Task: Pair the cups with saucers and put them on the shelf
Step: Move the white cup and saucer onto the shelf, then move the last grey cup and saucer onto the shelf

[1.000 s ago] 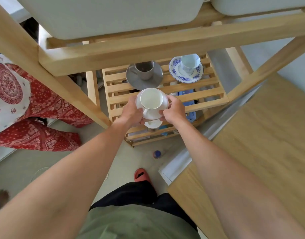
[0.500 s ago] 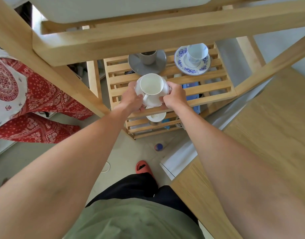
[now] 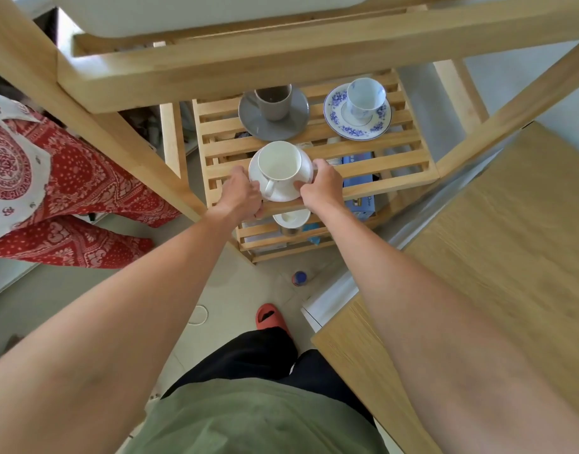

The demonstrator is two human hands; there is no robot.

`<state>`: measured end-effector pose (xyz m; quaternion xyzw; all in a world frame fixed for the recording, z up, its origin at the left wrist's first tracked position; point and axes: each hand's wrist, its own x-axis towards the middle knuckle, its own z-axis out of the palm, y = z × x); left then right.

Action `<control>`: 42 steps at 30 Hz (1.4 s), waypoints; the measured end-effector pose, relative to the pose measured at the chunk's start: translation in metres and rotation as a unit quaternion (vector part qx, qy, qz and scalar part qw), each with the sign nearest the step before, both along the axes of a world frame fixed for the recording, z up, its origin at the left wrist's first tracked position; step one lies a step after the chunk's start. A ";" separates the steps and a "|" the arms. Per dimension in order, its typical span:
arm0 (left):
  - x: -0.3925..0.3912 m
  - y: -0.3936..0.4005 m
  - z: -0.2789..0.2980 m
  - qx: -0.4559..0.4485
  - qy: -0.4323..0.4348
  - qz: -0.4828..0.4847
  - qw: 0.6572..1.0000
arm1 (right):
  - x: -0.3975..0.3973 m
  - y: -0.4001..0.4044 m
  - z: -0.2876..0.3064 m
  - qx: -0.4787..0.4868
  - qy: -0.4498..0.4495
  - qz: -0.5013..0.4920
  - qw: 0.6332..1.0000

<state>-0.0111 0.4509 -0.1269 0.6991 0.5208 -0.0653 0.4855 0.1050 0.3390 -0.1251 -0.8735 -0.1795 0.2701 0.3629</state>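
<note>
Shelf (image 3: 373, 172): pale wood, flat slats with open gaps, square posts and rails. Table (image 3: 498, 244) at right: light wood-grain top, straight edge.

Far on the slats, grey saucer (image 3: 258, 126), matte and round, with a straight-sided grey cup (image 3: 275, 98) upright on it. Right of it and apart, a glossy white saucer with a blue floral rim (image 3: 357, 129), carrying a white cup with faint blue marks (image 3: 363, 96).

Near edge of the slats: white saucer (image 3: 281, 193), smooth, glazed, round, with white cup (image 3: 279, 163) upright on it, handle toward the near side, inside bare. Whether the saucer rests on the slats or is just above them, cannot tell.

Left hand (image 3: 239, 191) grasps the saucer's left rim, fingers curled under. Right hand (image 3: 321, 185) grasps the right rim, thumb on top beside the cup.
</note>
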 end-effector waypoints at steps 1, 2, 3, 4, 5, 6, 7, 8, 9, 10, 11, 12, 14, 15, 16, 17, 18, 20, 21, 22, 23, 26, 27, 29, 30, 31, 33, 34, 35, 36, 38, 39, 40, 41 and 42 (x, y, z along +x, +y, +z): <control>-0.004 -0.005 0.002 0.017 0.006 -0.010 1.000 | -0.003 -0.003 0.001 0.004 0.006 -0.009 1.000; -0.010 -0.010 0.002 0.033 0.011 -0.016 0.999 | -0.005 -0.007 0.002 0.010 0.013 -0.018 1.000; -0.015 -0.016 0.002 0.042 0.012 -0.015 0.999 | -0.008 -0.011 0.003 0.014 0.018 -0.022 0.999; -0.021 -0.022 0.001 0.042 0.008 -0.009 0.999 | -0.010 -0.018 0.005 0.016 0.021 -0.024 0.999; -0.026 -0.030 0.001 0.043 0.003 -0.002 0.999 | -0.012 -0.025 0.007 0.018 0.020 -0.023 0.999; -0.031 -0.038 0.000 0.050 0.004 0.002 0.999 | -0.015 -0.032 0.009 0.018 0.017 -0.022 0.999; -0.035 -0.047 0.001 0.056 0.010 0.002 0.998 | -0.018 -0.041 0.012 0.015 0.015 -0.020 1.000; -0.039 -0.056 0.001 0.061 0.012 0.002 0.998 | -0.020 -0.051 0.014 0.011 0.016 -0.020 1.000; -0.041 -0.065 0.001 0.062 0.013 0.003 0.998 | -0.022 -0.062 0.017 0.009 0.015 -0.023 1.000; -0.043 -0.075 0.002 0.058 0.016 0.002 0.998 | -0.023 -0.073 0.019 0.011 0.015 -0.030 0.999; -0.042 -0.085 0.005 0.060 0.021 -0.006 0.998 | -0.024 -0.086 0.022 0.018 0.017 -0.039 0.999; -0.040 -0.095 0.008 0.065 0.027 -0.021 0.997 | -0.024 -0.099 0.026 0.026 0.015 -0.050 0.998; -0.032 -0.119 0.014 0.072 0.023 -0.057 0.995 | -0.021 -0.127 0.034 0.038 0.006 -0.074 0.997; -0.025 -0.132 0.018 0.071 0.013 -0.071 0.995 | -0.019 -0.142 0.039 0.043 0.001 -0.087 0.995; -0.017 -0.147 0.021 0.072 0.001 -0.083 0.994 | -0.016 -0.157 0.044 0.045 -0.005 -0.103 0.994; -0.009 -0.163 0.026 0.077 -0.013 -0.098 0.992 | -0.013 -0.174 0.049 0.048 -0.013 -0.121 0.991; 0.001 -0.179 0.031 0.083 -0.027 -0.110 0.990 | -0.009 -0.191 0.053 0.049 -0.022 -0.138 0.989; 0.021 -0.213 0.040 0.088 -0.054 -0.138 0.985 | -0.001 -0.226 0.061 0.042 -0.044 -0.170 0.984; 0.030 -0.231 0.046 0.088 -0.064 -0.155 0.982 | 0.002 -0.245 0.065 0.038 -0.054 -0.184 0.981; 0.040 -0.248 0.051 0.086 -0.070 -0.172 0.979 | 0.007 -0.265 0.069 0.034 -0.064 -0.197 0.978; 0.048 -0.266 0.057 0.083 -0.074 -0.190 0.976 | 0.012 -0.285 0.072 0.030 -0.075 -0.211 0.974; 0.071 -0.320 0.066 0.099 -0.087 -0.252 0.959 | 0.026 -0.347 0.083 0.015 -0.099 -0.252 0.962; 0.078 -0.338 0.067 0.095 -0.092 -0.266 0.955 | 0.029 -0.367 0.086 0.011 -0.102 -0.262 0.960; 0.092 -0.371 0.064 0.078 -0.104 -0.293 0.947 | 0.031 -0.405 0.094 0.008 -0.105 -0.282 0.954; 0.098 -0.387 0.063 0.077 -0.102 -0.314 0.941 | 0.032 -0.424 0.097 0.010 -0.108 -0.294 0.950; 0.103 -0.404 0.062 0.081 -0.106 -0.334 0.933 | 0.033 -0.441 0.100 0.014 -0.115 -0.308 0.944; 0.111 -0.434 0.065 0.079 -0.118 -0.356 0.923 | 0.035 -0.476 0.108 0.027 -0.132 -0.337 0.932; 0.115 -0.449 0.066 0.067 -0.123 -0.361 0.922 | 0.036 -0.492 0.112 0.031 -0.140 -0.350 0.926; 0.118 -0.463 0.066 0.057 -0.128 -0.371 0.918 | 0.038 -0.509 0.117 0.031 -0.148 -0.363 0.920; 0.121 -0.476 0.068 0.048 -0.127 -0.381 0.915 | 0.040 -0.526 0.120 0.030 -0.161 -0.375 0.912; 0.127 -0.501 0.070 0.034 -0.122 -0.399 0.908 | 0.044 -0.558 0.124 0.034 -0.194 -0.398 0.896; 0.130 -0.511 0.070 0.033 -0.118 -0.409 0.904 | 0.045 -0.571 0.126 0.036 -0.204 -0.410 0.888; 0.132 -0.520 0.070 0.030 -0.112 -0.421 0.900 | 0.046 -0.584 0.125 0.034 -0.209 -0.422 0.882; 0.135 -0.530 0.067 0.024 -0.107 -0.432 0.895 | 0.046 -0.597 0.123 0.028 -0.205 -0.434 0.877; 0.136 -0.538 0.065 0.014 -0.099 -0.439 0.893 | 0.046 -0.608 0.119 0.018 -0.193 -0.445 0.874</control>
